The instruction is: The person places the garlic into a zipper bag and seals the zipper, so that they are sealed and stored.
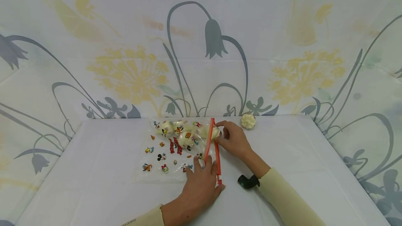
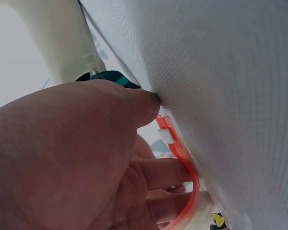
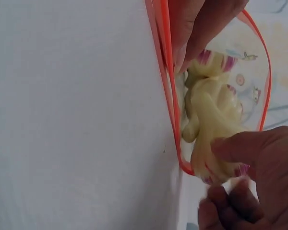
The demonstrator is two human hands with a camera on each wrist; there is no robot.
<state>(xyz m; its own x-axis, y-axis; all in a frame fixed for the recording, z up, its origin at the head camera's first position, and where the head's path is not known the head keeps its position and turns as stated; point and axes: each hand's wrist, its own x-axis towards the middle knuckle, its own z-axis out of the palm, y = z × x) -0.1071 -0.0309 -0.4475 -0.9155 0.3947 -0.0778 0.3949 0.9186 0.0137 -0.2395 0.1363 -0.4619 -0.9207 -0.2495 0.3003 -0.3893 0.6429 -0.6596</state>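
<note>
A clear zip bag [image 1: 169, 175] with cartoon prints lies flat, its red-edged mouth facing right and spread apart. Several cream figures [image 1: 185, 138] with purplish marks are inside. My right hand [image 1: 233, 140] pinches another cream figure [image 3: 213, 139] between thumb and fingers, partly within the mouth, as the right wrist view shows. With fingers spread and fairly straight, my left hand [image 1: 201, 184] rests on the bag near the red strip [image 2: 194, 187]; its thumb touches the white cloth. In the right wrist view, left fingers [image 3: 197, 24] reach inside the red rim.
Beyond my right hand, a ribbed cream ball-like piece [image 1: 248, 120] sits at the table's back edge. A black device [image 1: 248, 181] is strapped at my right wrist. White cloth [image 1: 103, 170] covers the table, with a flower-printed curtain [image 1: 194, 62] behind.
</note>
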